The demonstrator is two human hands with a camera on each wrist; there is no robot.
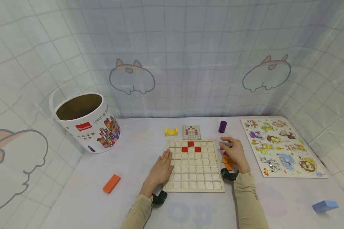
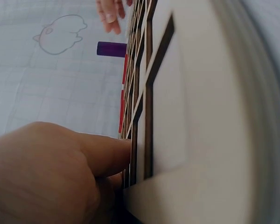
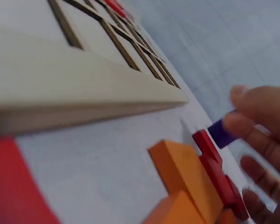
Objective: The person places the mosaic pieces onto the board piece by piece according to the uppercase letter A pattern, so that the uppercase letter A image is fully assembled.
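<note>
My left hand (image 1: 161,168) rests on the left edge of a wooden grid board (image 1: 195,169), its fingers fairly straight. In the left wrist view the thumb (image 2: 105,154) touches the board's edge. Three red square tiles (image 1: 190,144) sit in the board's upper cells. Right of the board, my right hand (image 1: 237,153) hovers over a small pile of orange tiles (image 1: 225,160) and red tiles (image 3: 210,154). Its thumb and fingers are bent and apart, and nothing shows between them. A small pattern card (image 1: 191,132) lies just beyond the board.
A purple cylinder (image 1: 222,127) and a yellow arched block (image 1: 171,131) stand behind the board. On the left are a large white bucket (image 1: 98,127) and an orange block (image 1: 111,183). An animal puzzle board (image 1: 283,148) and a blue block (image 1: 325,206) lie on the right.
</note>
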